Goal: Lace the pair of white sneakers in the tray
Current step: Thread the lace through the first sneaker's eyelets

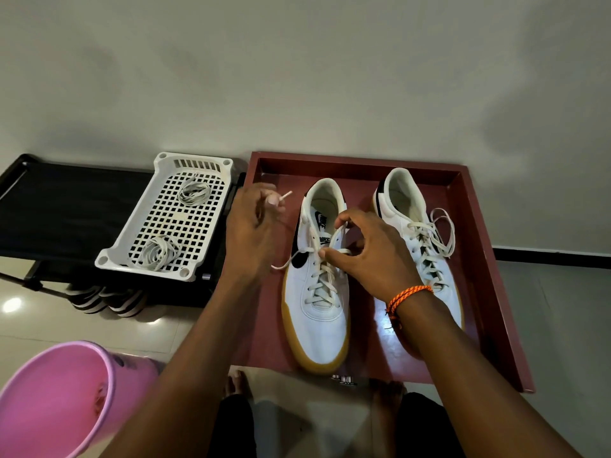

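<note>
Over the red tray (482,246), on the floor, both hands at work on the left sneaker (319,292), toe toward the person, heel toward the wall, long axis running away from the body. Left hand (254,226) raised just left of the shoe, near the collar, fingers curled, pinching the lace end (286,195) with the stiff tip pointing up and right. Right hand (370,252) resting across the tongue, thumb and forefinger curled around the lace (325,279) at the upper eyelets, wrist crossing in front of the right sneaker (416,233). Lower eyelets of the left sneaker already crossed; upper ones probably not yet done. Right sneaker laced to the top, ends lying loose. Next eyelet probably on the left flank, nearer the left hand, so tip to go down and right. Beside the tray, a white basket (132,249) with two spare lace bundles.
</note>
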### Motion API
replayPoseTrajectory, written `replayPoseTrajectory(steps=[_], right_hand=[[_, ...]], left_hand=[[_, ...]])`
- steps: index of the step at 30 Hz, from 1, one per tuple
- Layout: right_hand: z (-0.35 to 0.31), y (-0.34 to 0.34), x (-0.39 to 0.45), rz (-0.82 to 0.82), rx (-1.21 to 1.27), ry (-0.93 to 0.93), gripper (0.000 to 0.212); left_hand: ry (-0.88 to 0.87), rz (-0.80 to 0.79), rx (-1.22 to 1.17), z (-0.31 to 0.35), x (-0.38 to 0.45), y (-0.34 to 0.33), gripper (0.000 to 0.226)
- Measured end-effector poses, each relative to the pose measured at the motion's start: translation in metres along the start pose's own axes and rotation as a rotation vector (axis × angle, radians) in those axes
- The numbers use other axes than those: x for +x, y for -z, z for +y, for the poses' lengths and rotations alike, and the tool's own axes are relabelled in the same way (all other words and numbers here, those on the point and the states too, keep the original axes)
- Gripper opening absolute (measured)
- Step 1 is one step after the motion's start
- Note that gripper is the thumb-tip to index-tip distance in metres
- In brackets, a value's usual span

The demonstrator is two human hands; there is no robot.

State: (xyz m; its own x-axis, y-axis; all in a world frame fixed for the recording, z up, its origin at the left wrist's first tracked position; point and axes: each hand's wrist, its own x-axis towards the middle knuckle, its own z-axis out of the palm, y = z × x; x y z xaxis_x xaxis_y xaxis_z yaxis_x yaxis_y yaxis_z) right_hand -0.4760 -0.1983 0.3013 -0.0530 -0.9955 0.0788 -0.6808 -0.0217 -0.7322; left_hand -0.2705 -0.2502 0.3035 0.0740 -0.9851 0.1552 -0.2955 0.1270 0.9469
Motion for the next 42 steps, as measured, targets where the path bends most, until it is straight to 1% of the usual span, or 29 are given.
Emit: replayPoseTrajectory(steps=[1, 4, 6, 7, 9, 12, 14, 15, 17, 19, 21, 25, 29, 32, 34, 36, 37, 40, 42], right_hand=[[-0.001, 0.0, 0.0, -0.002, -0.002, 0.005, 0.043], [-0.003, 0.0, 0.001, -0.006, 0.001, 0.002, 0.043], [-0.002, 0.0, 0.001, -0.008, 0.005, 0.002, 0.043], [-0.002, 0.0, 0.0, -0.009, 0.01, 0.001, 0.043], [-0.001, 0.0, 0.0, -0.013, 0.016, -0.003, 0.043], [-0.001, -0.003, 0.0, -0.014, -0.001, -0.003, 0.042], [-0.002, -0.005, 0.0, -0.017, -0.013, 0.001, 0.042], [-0.002, -0.006, 0.0, -0.018, -0.017, 0.003, 0.042], [-0.002, -0.006, -0.001, -0.023, -0.011, 0.002, 0.044], [-0.002, -0.006, -0.001, -0.028, -0.003, -0.003, 0.041], [-0.003, -0.006, -0.001, -0.025, -0.007, -0.001, 0.036], [-0.006, -0.008, -0.001, -0.032, -0.008, -0.011, 0.035], [-0.008, -0.005, -0.001, -0.048, 0.021, -0.022, 0.035], [-0.008, -0.003, 0.0, -0.074, 0.042, -0.013, 0.029], [-0.009, -0.003, 0.001, -0.099, 0.033, -0.006, 0.027], [-0.011, -0.003, 0.0, -0.128, 0.005, -0.007, 0.025], [-0.011, -0.002, 0.0, -0.147, -0.008, -0.009, 0.024], [-0.01, 0.001, 0.0, -0.246, 0.013, -0.028, 0.017], [-0.009, 0.004, 0.001, -0.334, 0.032, -0.046, 0.011]], left_hand=[[-0.03, 0.0, -0.005, -0.003, 0.001, 0.001, 0.032], [-0.088, -0.069, -0.017, -0.003, -0.001, -0.003, 0.057], [-0.104, -0.068, 0.015, 0.001, -0.001, -0.007, 0.065], [-0.113, -0.065, 0.025, 0.002, -0.003, -0.007, 0.064], [-0.132, -0.067, 0.07, 0.002, -0.006, -0.008, 0.053], [-0.114, -0.062, 0.259, -0.001, -0.008, -0.008, 0.02], [-0.048, -0.101, 0.332, -0.001, -0.011, -0.009, 0.006], [-0.01, -0.135, 0.303, 0.001, -0.013, -0.01, 0.008], [0.034, -0.185, 0.25, 0.0, -0.016, -0.013, 0.022], [0.015, -0.198, 0.295, -0.001, -0.017, -0.015, 0.036], [0.001, -0.19, 0.343, -0.002, -0.018, -0.015, 0.042], [-0.009, -0.149, 0.395, 0.001, -0.016, -0.013, 0.035], [-0.026, -0.185, 0.479, 0.002, -0.013, -0.01, 0.034], [-0.053, -0.197, 0.496, 0.005, -0.014, -0.008, 0.035], [-0.117, -0.244, 0.509, 0.008, -0.017, -0.009, 0.036], [-0.189, -0.328, 0.59, 0.008, -0.02, -0.011, 0.027], [-0.199, -0.366, 0.621, 0.007, -0.02, -0.011, 0.024], [-0.148, -0.441, 0.634, 0.004, -0.02, -0.009, 0.029], [-0.142, -0.473, 0.632, 0.005, -0.021, -0.007, 0.028]])
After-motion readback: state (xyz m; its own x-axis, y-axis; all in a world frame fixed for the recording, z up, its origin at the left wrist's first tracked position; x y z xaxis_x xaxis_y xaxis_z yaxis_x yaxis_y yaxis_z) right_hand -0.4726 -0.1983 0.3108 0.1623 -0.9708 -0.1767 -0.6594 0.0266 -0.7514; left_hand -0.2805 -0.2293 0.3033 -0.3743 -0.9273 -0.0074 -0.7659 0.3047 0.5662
